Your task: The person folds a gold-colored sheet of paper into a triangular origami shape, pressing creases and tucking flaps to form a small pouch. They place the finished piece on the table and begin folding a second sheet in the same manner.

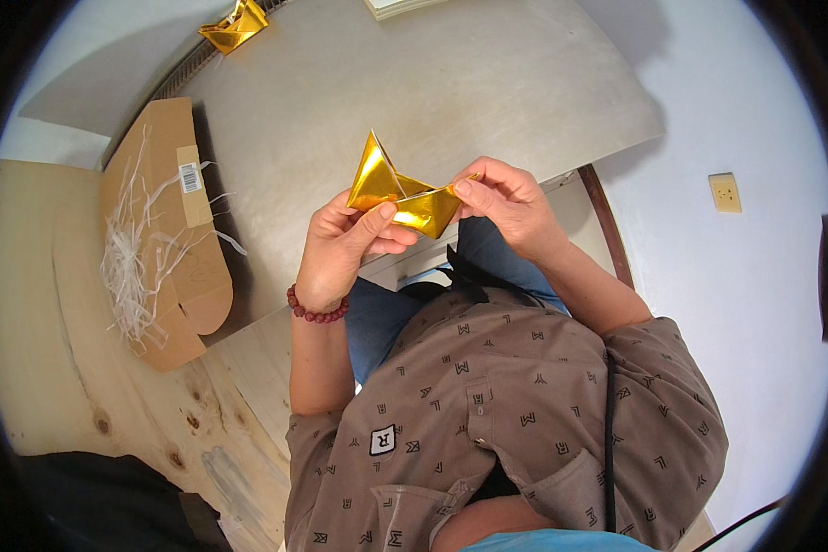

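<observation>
Between my two hands is a shiny gold folded paper boat (421, 213), held above the near edge of the grey table. One pointed end stands up on its left side. My left hand (348, 232) grips the lower left part, thumb on the front face and fingers behind and beneath. With thumb and index finger, my right hand (504, 202) pinches the right tip. A dark red bead bracelet circles my left wrist. Another gold folded paper piece (235, 29) sits at the table's far left edge.
A cardboard box (207, 285) with white paper strips (131, 267) is at the left of the table (488, 92). A pale paper stack (400, 7) lies at the far edge. The white wall on the right carries an outlet (725, 193). Dark cloth (110, 501) is at lower left.
</observation>
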`<state>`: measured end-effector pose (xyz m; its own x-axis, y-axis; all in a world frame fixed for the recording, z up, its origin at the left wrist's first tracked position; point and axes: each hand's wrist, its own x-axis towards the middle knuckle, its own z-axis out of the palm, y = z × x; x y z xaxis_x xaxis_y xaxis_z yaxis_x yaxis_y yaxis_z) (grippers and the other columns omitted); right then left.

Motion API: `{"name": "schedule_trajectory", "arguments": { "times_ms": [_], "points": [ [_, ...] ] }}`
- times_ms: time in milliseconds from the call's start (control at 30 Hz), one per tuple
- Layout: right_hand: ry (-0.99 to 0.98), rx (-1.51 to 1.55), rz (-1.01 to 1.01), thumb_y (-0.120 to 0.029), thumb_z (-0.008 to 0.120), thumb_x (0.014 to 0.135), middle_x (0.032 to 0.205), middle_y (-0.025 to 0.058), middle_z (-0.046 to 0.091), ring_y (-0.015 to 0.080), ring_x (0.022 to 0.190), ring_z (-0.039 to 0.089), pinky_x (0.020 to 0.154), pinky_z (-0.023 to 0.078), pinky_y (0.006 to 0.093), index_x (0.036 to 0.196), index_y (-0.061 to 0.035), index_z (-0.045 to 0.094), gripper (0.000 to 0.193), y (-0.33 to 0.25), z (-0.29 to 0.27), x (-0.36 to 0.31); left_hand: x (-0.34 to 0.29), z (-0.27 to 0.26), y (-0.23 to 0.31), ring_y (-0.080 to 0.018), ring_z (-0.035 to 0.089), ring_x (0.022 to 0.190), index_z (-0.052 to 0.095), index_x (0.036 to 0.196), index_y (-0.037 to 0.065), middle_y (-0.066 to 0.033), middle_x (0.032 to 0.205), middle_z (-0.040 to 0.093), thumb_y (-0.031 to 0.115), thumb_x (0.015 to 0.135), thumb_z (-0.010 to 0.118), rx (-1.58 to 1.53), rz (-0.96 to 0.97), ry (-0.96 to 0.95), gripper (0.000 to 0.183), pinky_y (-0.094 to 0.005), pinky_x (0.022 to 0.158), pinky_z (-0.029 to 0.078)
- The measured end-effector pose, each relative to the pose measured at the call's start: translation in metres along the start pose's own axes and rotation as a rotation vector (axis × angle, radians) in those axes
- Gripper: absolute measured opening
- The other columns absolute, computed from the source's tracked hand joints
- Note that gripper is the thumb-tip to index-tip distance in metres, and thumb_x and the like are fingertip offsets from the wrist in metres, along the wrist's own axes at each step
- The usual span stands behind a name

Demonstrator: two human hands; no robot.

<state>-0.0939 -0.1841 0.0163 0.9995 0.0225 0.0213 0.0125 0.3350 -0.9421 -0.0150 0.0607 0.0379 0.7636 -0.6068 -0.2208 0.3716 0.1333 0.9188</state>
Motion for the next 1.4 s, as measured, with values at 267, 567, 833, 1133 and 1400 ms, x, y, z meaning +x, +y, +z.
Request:
{"name": "schedule_trajectory", "arguments": {
  "times_ms": [267,567,833,1133,1400],
  "points": [
    [0.005,0.038,0.028,-0.019,0.064,0.111,0.100,0.0033,0.071,0.0112,0.093,0.071,0.083,0.060,0.0286,0.108,0.0000,0.071,0.021,0.000,0.000,0.001,0.001,-0.002,0.001,-0.0184,0.080,0.087,0.068,0.125,-0.002,-0.0134,0.107,0.078,0.015,0.107,0.068,-0.004,0.002,-0.026,0.025,-0.0285,0.076,0.068],
    [0.035,0.065,0.052,-0.026,0.060,0.112,0.100,0.0030,0.071,0.0116,0.094,0.071,0.088,0.059,0.0304,0.105,-0.0017,0.070,0.027,0.002,-0.001,-0.001,0.003,-0.002,0.000,-0.0170,0.078,0.081,0.069,0.124,-0.001,-0.0115,0.105,0.077,0.015,0.106,0.070,0.013,-0.009,-0.020,0.024,-0.0276,0.072,0.067],
    [0.047,0.078,0.106,-0.020,0.065,0.109,0.104,0.0045,0.071,0.0151,0.094,0.072,0.088,0.060,0.0313,0.112,-0.0015,0.068,0.019,-0.008,-0.001,-0.002,0.001,0.026,-0.002,-0.0139,0.076,0.077,0.069,0.124,-0.001,-0.0085,0.101,0.076,0.015,0.106,0.071,-0.087,0.060,0.158,0.024,-0.0259,0.065,0.064],
    [0.041,-0.016,0.071,-0.014,0.069,0.106,0.104,0.0052,0.070,0.0142,0.094,0.069,0.086,0.060,0.0322,0.116,0.0011,0.069,0.019,-0.008,0.002,-0.004,-0.011,0.046,0.002,-0.0129,0.077,0.076,0.070,0.119,-0.005,-0.0080,0.096,0.077,0.012,0.104,0.073,0.071,0.210,0.192,0.024,-0.0240,0.067,0.062],
    [0.035,0.007,0.068,-0.013,0.068,0.107,0.103,0.0056,0.070,0.0148,0.094,0.069,0.084,0.060,0.0333,0.115,0.0017,0.070,0.017,-0.005,0.001,-0.004,-0.013,0.045,0.002,-0.0137,0.077,0.078,0.070,0.119,-0.005,-0.0080,0.096,0.076,0.012,0.104,0.073,0.070,0.170,0.200,0.023,-0.0252,0.070,0.064]
  ]
}}
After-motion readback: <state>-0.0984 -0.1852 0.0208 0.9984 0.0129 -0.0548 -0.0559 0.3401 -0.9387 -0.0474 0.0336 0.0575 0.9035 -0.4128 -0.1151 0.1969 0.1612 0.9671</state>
